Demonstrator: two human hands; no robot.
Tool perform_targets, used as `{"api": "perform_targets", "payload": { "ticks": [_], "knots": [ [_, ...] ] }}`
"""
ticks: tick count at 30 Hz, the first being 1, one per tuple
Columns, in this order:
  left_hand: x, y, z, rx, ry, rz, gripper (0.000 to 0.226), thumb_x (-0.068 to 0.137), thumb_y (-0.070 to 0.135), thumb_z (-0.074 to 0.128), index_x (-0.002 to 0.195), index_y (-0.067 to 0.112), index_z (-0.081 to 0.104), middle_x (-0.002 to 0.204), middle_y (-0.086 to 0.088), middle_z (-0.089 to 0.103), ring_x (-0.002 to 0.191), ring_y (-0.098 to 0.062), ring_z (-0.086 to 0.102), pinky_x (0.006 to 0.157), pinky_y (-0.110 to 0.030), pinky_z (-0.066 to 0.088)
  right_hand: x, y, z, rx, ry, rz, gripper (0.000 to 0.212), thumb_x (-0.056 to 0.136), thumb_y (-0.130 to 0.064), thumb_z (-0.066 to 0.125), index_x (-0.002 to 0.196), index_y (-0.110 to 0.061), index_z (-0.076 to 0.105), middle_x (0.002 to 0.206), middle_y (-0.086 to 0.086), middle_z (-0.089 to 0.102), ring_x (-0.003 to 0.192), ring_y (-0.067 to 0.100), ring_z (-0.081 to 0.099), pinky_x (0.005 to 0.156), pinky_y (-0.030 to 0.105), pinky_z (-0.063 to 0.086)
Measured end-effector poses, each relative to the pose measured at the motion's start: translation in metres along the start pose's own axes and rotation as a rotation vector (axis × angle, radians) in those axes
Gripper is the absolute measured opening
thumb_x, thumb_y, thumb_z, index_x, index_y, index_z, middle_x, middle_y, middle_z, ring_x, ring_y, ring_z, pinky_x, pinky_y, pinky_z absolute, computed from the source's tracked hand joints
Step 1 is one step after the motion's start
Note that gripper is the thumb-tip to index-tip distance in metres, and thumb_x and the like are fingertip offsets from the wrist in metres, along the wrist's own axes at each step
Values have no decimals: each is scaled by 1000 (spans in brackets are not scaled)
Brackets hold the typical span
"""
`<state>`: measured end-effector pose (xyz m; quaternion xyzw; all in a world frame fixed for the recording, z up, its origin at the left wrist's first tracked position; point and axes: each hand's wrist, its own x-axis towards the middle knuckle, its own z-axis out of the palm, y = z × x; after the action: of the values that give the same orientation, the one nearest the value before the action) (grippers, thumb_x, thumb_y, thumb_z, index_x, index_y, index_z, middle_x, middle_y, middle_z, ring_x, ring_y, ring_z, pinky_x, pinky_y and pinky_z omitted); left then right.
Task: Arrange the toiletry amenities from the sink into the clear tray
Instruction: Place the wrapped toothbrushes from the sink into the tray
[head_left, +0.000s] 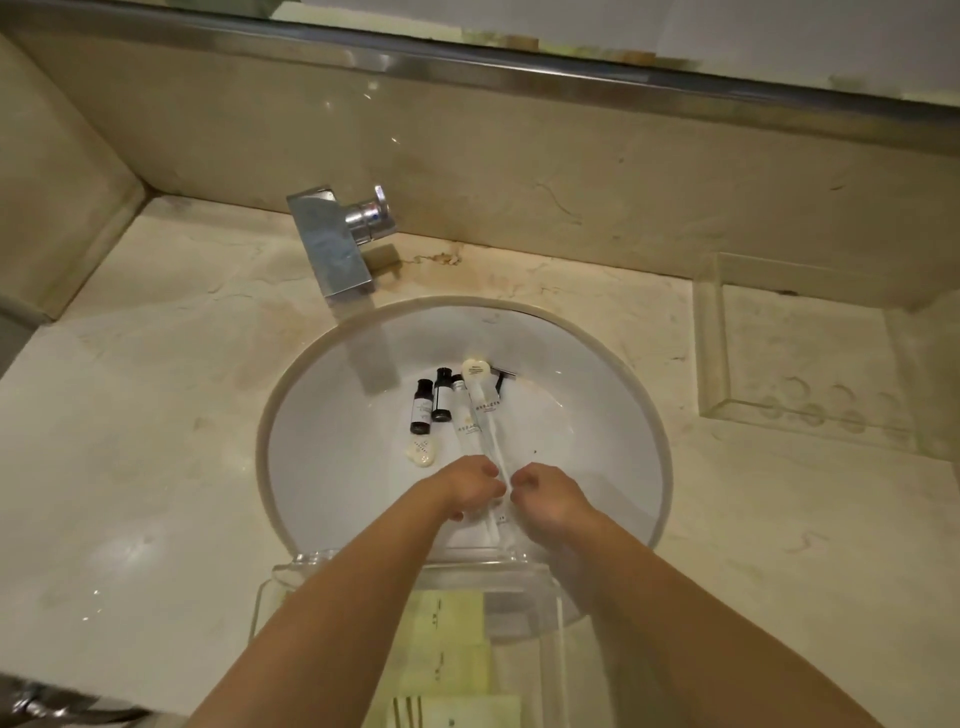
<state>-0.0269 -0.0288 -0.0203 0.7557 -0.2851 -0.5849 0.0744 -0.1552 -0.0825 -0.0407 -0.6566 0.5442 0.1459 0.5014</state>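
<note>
In the white sink (597, 415) lie two dark bottles (422, 405), a white tube (465, 421), a round cream soap (475, 369), another cream soap (422, 451) and a black razor (501, 382). My left hand (467, 488) and my right hand (548, 493) are side by side low in the basin, both closed on a long clear-wrapped packet (491, 441) that runs between them. The clear tray (545, 582) stands at the sink's near edge under my forearms, with pale green packets (447, 654) inside.
A chrome faucet (332, 244) juts over the basin from the back. A second clear tray (810, 348) sits on the marble counter at the right. A mirror edge runs along the top.
</note>
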Motion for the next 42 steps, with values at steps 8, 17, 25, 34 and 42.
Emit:
{"api": "perform_targets", "payload": {
  "ticks": [8,17,25,34,42],
  "knots": [
    [23,-4,-6,-310,196,-71,28,90,6,54,114,9,41,95,-12,51,85,-26,52,74,-37,50,20,-13,7,453,-94,169,13,89,-4,52,77,-10,51,71,16,57,52,21,49,49,30,36],
    [14,0,-10,-423,137,-91,15,82,-5,49,87,6,59,90,-20,61,80,-31,58,90,-46,54,8,-22,8,536,-205,158,25,90,0,55,70,-11,44,57,13,50,44,18,39,45,27,31],
    [-29,11,-26,-598,126,136,29,86,7,60,114,13,65,105,-15,72,95,-32,70,83,-41,58,-17,-48,-17,468,-92,-41,12,86,2,55,81,-8,51,71,10,57,54,17,51,53,28,45],
    [-94,24,-65,-675,129,316,24,96,13,50,112,3,65,97,-13,71,84,-24,67,81,-38,57,-78,-87,-43,660,95,-166,30,78,0,47,93,-11,70,83,12,68,63,16,45,53,24,37],
    [-150,20,-79,-610,38,385,34,101,24,42,124,4,57,107,-15,70,91,-29,69,80,-40,56,-137,-101,-30,593,-10,-287,18,81,0,56,95,-4,67,73,4,64,60,14,55,55,24,45]
  ]
}}
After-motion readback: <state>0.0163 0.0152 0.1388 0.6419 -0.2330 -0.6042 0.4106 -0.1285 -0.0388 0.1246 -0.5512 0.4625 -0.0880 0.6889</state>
